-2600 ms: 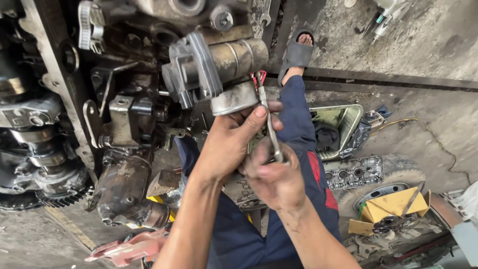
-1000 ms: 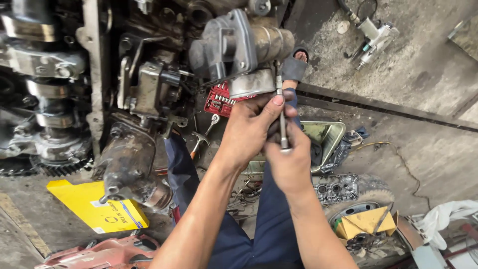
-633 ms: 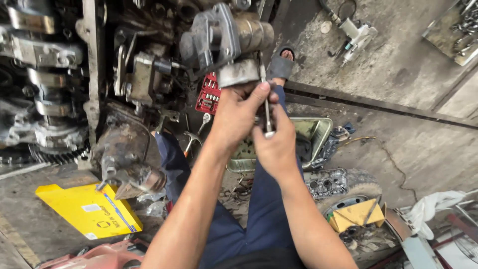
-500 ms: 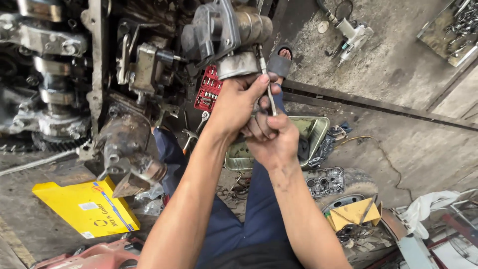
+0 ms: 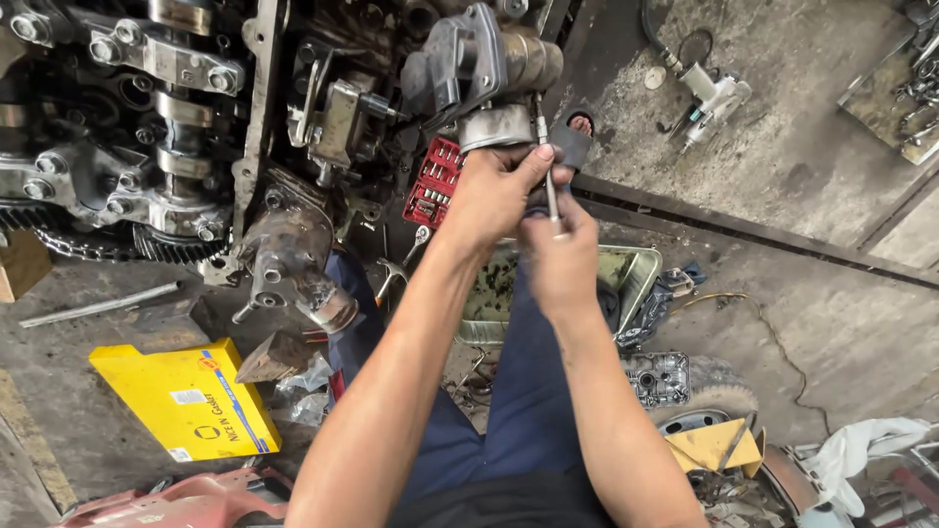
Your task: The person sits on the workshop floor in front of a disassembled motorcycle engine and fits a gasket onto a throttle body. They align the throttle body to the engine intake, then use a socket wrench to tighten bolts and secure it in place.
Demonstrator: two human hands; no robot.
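My left hand [image 5: 492,193] reaches up to a grey metal pump-like part [image 5: 486,73] bolted to the dirty engine block [image 5: 196,117], with its fingers against the part's round lower housing and the thumb on a thin metal tool shaft [image 5: 544,156]. My right hand [image 5: 560,256] grips the lower end of that shaft, which points upward at the part. My legs in blue trousers [image 5: 509,391] lie below.
A red socket set [image 5: 433,182] sits beside the part. A metal tray [image 5: 626,279] lies under my hands. A yellow box [image 5: 181,399] rests on the floor at left. An air tool [image 5: 709,98] lies on the concrete at upper right. Loose engine parts [image 5: 660,376] sit at right.
The view has shifted left, bringing the yellow box in. My right hand has moved lower on the shaft, while my left hand stays at the part's housing.
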